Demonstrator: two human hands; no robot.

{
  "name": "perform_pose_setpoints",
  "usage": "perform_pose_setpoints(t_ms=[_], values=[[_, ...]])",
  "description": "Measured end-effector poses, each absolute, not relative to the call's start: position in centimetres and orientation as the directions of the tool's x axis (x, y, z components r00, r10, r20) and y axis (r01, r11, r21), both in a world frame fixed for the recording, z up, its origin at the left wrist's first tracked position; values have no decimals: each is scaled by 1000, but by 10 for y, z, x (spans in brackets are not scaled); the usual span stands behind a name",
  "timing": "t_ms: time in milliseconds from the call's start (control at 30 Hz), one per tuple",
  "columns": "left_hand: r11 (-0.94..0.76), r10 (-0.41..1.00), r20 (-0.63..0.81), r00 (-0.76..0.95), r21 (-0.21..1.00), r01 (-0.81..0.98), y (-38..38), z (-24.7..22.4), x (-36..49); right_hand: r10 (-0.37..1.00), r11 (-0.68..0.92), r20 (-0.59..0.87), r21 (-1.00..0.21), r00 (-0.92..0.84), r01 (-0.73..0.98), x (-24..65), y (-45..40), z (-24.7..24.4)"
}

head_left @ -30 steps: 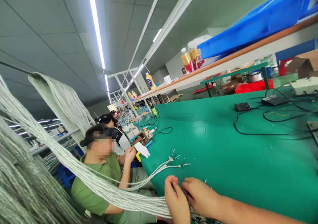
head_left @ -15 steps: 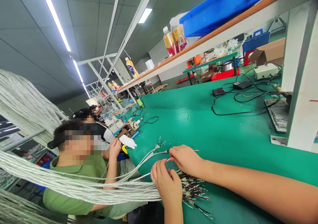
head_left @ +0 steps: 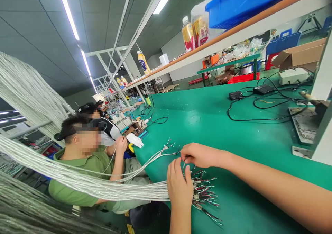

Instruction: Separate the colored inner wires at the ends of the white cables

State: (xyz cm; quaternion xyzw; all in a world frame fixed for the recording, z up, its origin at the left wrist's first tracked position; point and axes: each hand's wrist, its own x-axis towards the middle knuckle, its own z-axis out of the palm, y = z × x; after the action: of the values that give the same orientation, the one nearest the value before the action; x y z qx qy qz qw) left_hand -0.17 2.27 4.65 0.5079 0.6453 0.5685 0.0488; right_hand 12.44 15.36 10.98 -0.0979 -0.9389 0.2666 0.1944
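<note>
A thick bundle of pale cables (head_left: 129,190) runs from the left to the green table, ending in stripped red, black and white wires (head_left: 204,192). My left hand (head_left: 179,183) is closed around part of the bundle near these ends. Just above and to its right, my right hand (head_left: 199,155) pinches a thin cable end between thumb and fingers; the fingers partly hide it. A few separate cables (head_left: 155,156) lie on the table behind my hands, their split tips pointing away.
A person in a green shirt (head_left: 75,178) sits at the left, hands raised near a white glove (head_left: 135,140). Black cords (head_left: 259,119) and adapters lie at the back right. A shelf (head_left: 181,61) with bottles and a blue bin (head_left: 233,9) crosses above.
My right hand has drawn a little up and to the right relative to the bundle, and the cable end between my hands now points more upward. The whole view has shifted slightly.
</note>
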Motion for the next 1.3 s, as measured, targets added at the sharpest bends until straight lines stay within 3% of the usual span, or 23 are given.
perform_pose_setpoints(t_ms=[67, 200, 267, 367, 467, 767, 967, 1100, 1300], values=[[-161, 736, 424, -527, 867, 472, 20, 47, -1, 297, 766, 369, -643, -881, -11, 117, 145, 113], [-153, 708, 376, -597, 908, 391, 20, 40, -6, 737, 442, 381, -896, -558, -29, 101, 137, 108], [-154, 702, 376, -605, 909, 386, 22, 37, -10, 831, 258, 301, -954, -468, -155, 93, 135, 98], [-153, 695, 373, -614, 912, 380, 25, 35, -13, 758, 100, 244, -960, -605, -262, 83, 128, 78], [-153, 694, 377, -614, 910, 386, 25, 35, -12, 655, 64, 286, -943, -699, -326, 77, 118, 62], [-177, 717, 407, -566, 891, 417, 21, 37, -12, 689, 99, 407, -872, -599, -478, 78, 123, 59], [-159, 684, 425, -593, 880, 447, 21, 28, -13, 674, 96, 304, -940, -673, -328, 73, 119, 57], [-107, 715, 398, -575, 875, 473, 21, 25, -20, 625, -33, 283, -922, -727, -386, 72, 118, 51], [-71, 774, 376, -509, 850, 521, 20, 28, -21, 670, 10, 350, -886, -655, -463, 78, 116, 46]])
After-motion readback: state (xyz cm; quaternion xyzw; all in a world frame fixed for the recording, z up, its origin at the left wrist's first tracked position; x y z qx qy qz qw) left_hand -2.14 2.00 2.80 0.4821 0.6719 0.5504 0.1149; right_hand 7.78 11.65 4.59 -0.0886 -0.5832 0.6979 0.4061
